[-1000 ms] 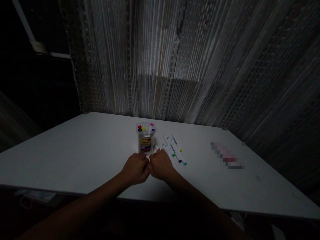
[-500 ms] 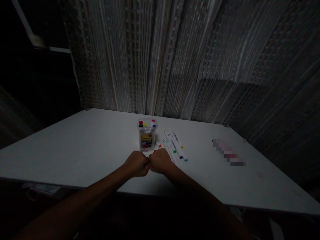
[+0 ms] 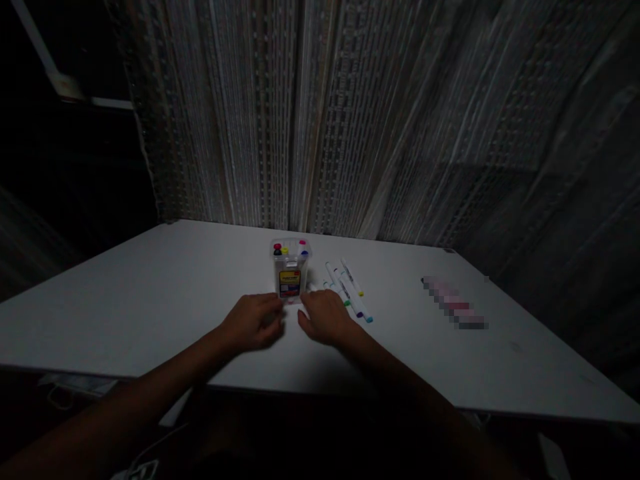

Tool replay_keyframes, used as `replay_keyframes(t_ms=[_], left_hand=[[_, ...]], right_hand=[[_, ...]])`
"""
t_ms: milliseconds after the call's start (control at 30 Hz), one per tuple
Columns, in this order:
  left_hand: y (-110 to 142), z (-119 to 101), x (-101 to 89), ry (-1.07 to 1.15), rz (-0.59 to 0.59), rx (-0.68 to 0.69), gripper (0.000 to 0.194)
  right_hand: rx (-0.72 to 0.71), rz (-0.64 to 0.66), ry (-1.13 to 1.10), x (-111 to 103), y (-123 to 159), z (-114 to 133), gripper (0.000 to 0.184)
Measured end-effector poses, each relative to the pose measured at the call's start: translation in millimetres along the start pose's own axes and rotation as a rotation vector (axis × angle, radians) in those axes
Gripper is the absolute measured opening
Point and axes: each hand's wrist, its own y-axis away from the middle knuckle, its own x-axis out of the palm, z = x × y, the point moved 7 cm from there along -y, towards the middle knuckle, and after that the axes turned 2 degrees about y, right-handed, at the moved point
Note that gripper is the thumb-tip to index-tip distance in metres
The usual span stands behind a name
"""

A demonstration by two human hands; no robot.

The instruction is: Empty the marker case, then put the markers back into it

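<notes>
A clear plastic box (image 3: 275, 270) with a yellow and dark label stands on the white table, several coloured marker caps showing at its top. My left hand (image 3: 253, 323) is just in front of its lower left corner, fingers reaching forward and thumb apart, with nothing visible in it. Near the lower right corner is my right hand (image 3: 326, 316), its fingers loosely bent and the thumb apart, also with nothing visible in it. Whether the fingertips touch the box I cannot tell. Several white markers (image 3: 353, 277) with coloured ends lie right of the box, partly hidden behind my right hand.
The white table (image 3: 165, 293) spans the view. On its right side lies a blurred pinkish object (image 3: 453, 303). A striped curtain (image 3: 320, 133) hangs behind the far edge. Below the near edge it is dark, with a pale cable (image 3: 155, 445) at left.
My two fists, which were together in front of the box, have moved apart, and their fingers have opened toward its lower corners. The view has shifted slightly.
</notes>
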Motion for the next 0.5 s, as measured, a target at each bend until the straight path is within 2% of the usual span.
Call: replay_keyframes(t_ms=[100, 267, 367, 500], left_hand=[[3.1, 18.9, -27.5, 0.135, -0.151, -0.051, 0.015], [-18.5, 71.6, -62.9, 0.426, -0.602, -0.321, 0.017], [-46.7, 96.2, -65.3, 0.695, -0.794, -0.449, 0.020], [-80.2, 105.8, -51.4, 0.836, -0.838, -0.479, 0.025]], right_hand=[[0.126, -0.051, -0.060, -5.1, 0.8, -30.4, 0.030], [0.413, -0.143, -0.254, -6.4, -13.2, -79.6, 0.022], [0.489, -0.167, -0.338, -2.8, -29.8, -93.1, 0.021], [0.486, -0.204, -0.269, 5.9, -46.7, -95.6, 0.022]])
